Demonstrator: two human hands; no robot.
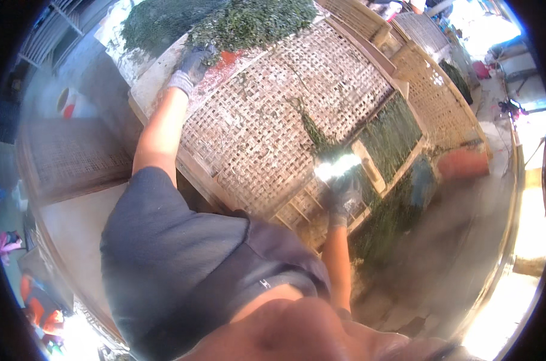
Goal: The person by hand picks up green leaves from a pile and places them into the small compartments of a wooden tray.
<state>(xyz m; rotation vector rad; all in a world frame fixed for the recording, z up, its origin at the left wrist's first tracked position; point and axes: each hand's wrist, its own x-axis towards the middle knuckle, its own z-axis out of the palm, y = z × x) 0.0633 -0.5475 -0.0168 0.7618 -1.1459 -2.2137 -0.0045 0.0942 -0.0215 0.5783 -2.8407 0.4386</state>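
Note:
My left hand (195,65), in a dark glove with a pale cuff, reaches to the near edge of a heap of shredded dark green plant matter (249,24). Its fingers look stretched out against the heap, partly covered by green bits. Beneath lies a large woven bamboo tray (255,120), with stray green strands on it. My right hand (344,195), gloved in grey, is at the tray's near right corner, beside a slatted wooden frame (294,210). Its fingers look closed around something bright, but strong glare hides what it is.
Right of the tray, a wooden bar (369,165) edges a bed of green strands (393,135). More woven panels (438,90) lean at the far right, near a reddish cylindrical object (462,163). Another woven panel (74,153) and a white bucket (74,102) stand at left.

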